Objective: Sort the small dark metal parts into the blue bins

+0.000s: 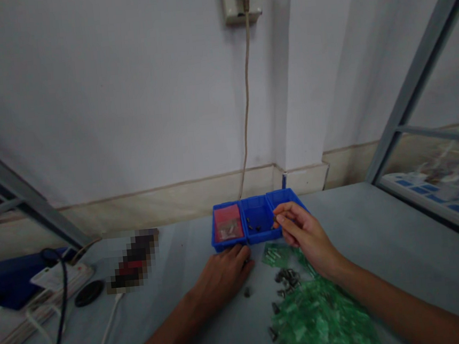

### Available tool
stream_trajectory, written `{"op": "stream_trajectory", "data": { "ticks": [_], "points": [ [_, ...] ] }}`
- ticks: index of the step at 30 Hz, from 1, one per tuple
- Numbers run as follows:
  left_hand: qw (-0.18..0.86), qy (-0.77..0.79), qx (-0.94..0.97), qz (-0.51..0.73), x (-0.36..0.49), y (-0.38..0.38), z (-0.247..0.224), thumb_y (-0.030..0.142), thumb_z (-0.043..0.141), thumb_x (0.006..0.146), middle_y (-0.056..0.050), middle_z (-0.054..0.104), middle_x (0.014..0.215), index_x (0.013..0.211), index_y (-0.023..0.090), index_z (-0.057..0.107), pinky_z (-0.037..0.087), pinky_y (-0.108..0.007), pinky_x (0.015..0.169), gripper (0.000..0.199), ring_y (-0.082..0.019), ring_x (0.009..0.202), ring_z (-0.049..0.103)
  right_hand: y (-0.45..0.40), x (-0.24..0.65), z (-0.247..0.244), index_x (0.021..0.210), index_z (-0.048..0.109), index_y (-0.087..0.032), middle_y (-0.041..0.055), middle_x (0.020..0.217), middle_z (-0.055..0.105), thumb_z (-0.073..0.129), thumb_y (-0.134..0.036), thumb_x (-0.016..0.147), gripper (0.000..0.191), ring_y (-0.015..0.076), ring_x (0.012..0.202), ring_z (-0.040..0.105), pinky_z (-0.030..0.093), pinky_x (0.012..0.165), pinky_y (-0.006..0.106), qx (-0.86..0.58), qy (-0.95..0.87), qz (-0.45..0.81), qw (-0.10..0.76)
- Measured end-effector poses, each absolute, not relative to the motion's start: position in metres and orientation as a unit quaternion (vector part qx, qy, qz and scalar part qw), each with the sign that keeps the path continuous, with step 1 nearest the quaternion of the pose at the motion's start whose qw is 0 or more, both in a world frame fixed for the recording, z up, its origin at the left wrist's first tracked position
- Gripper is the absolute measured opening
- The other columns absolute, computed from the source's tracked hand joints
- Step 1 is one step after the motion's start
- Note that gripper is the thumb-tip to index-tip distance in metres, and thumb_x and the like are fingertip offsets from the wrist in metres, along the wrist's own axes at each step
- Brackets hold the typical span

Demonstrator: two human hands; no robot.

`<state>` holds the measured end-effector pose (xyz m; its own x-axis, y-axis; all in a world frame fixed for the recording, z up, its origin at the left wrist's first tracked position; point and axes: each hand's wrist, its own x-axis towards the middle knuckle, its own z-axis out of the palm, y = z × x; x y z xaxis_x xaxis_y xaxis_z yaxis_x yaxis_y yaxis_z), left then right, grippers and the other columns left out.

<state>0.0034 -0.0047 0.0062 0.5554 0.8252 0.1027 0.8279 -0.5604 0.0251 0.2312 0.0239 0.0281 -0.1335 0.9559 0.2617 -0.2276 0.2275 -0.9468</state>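
Note:
My right hand (pixel 302 234) is raised over the front of the blue divided bin (pixel 265 237), thumb and forefinger pinched. Something small seems to be at the fingertips, too blurred to name. My left hand (pixel 230 268) rests on the table just before the bin's left part, fingers curled. A small dark bit shows by its thumb, mostly hidden. A few small dark parts lie in the middle compartment, and a pink bag (pixel 227 216) fills the left one. Between my forearms are a pile of dark metal parts (pixel 289 278), a single part (pixel 247 292) and a heap of green plastic bags (pixel 323 319).
A blurred-out object (pixel 135 260) with a white cable lies to the left, beside a black round disc (pixel 89 293). A power strip (pixel 44 303) runs along the left edge. Behind the table, a cord (pixel 247 95) hangs from a wall socket. Grey metal frames (pixel 416 59) stand at both sides.

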Motion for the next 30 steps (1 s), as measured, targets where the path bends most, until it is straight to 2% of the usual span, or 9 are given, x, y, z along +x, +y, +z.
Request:
{"op": "stream_trajectory", "data": {
  "ticks": [4,8,15,18,22,26,30],
  "points": [
    [0.014,-0.470,-0.881,-0.052,0.0042,-0.0048,0.0073,0.033,0.042,0.104,-0.003,0.066,0.103,0.104,0.023,0.053,0.051,-0.030,0.071,0.015,-0.021,0.090,0.065,0.0229,0.2310,0.0301,0.103,0.061,-0.023,-0.0016,0.074,0.059,0.064,-0.044,0.092,0.023,0.0072,0.047,0.036,0.022,0.042,0.021,-0.317,-0.521,0.556,0.565],
    [0.013,-0.469,-0.882,-0.048,0.0052,-0.0041,0.0088,0.032,0.042,0.104,-0.003,0.066,0.103,0.104,0.023,0.053,0.051,-0.030,0.070,0.014,-0.021,0.090,0.065,0.0217,0.2314,0.0330,0.098,0.062,-0.021,-0.0059,0.062,0.046,0.065,-0.038,0.093,0.018,0.0058,0.045,0.028,0.020,0.043,0.021,-0.280,-0.480,0.629,0.543],
    [0.012,-0.470,-0.881,-0.052,0.0043,-0.0037,0.0073,0.032,0.044,0.103,-0.003,0.066,0.103,0.104,0.023,0.053,0.051,-0.028,0.070,0.013,-0.020,0.091,0.065,0.0231,0.2332,0.0326,0.097,0.063,-0.018,-0.0069,0.059,0.039,0.066,-0.028,0.093,0.011,0.0051,0.045,0.024,0.019,0.043,0.020,-0.215,-0.422,0.711,0.520],
    [0.013,-0.470,-0.881,-0.051,0.0044,-0.0033,0.0063,0.032,0.043,0.103,-0.003,0.066,0.103,0.104,0.023,0.054,0.052,-0.029,0.071,0.014,-0.021,0.091,0.065,0.0237,0.2332,0.0324,0.099,0.065,-0.018,-0.0055,0.063,0.044,0.066,-0.027,0.092,0.011,0.0046,0.046,0.025,0.019,0.043,0.019,-0.216,-0.416,0.710,0.526],
    [0.015,-0.471,-0.881,-0.050,0.0044,-0.0033,0.0067,0.032,0.041,0.104,-0.004,0.066,0.104,0.105,0.023,0.054,0.052,-0.029,0.072,0.016,-0.020,0.091,0.065,0.0228,0.2318,0.0324,0.102,0.065,-0.019,0.0002,0.080,0.056,0.068,-0.029,0.091,0.015,0.0043,0.049,0.029,0.020,0.043,0.019,-0.238,-0.435,0.684,0.535],
    [0.017,-0.470,-0.881,-0.049,0.0041,-0.0032,0.0067,0.031,0.043,0.103,-0.004,0.066,0.103,0.105,0.022,0.054,0.052,-0.029,0.072,0.015,-0.020,0.090,0.065,0.0213,0.2309,0.0322,0.104,0.064,-0.022,0.0010,0.092,0.058,0.073,-0.028,0.086,0.020,0.0041,0.050,0.029,0.018,0.042,0.021,-0.261,-0.480,0.638,0.542],
    [0.021,-0.469,-0.881,-0.055,0.0034,-0.0026,0.0033,0.031,0.043,0.104,-0.003,0.066,0.101,0.104,0.023,0.054,0.052,-0.029,0.069,0.014,-0.020,0.087,0.065,0.0219,0.2323,0.0316,0.103,0.064,-0.024,-0.0021,0.087,0.056,0.077,-0.027,0.083,0.025,0.0052,0.050,0.029,0.020,0.043,0.022,-0.295,-0.537,0.580,0.537]
  ]
}}
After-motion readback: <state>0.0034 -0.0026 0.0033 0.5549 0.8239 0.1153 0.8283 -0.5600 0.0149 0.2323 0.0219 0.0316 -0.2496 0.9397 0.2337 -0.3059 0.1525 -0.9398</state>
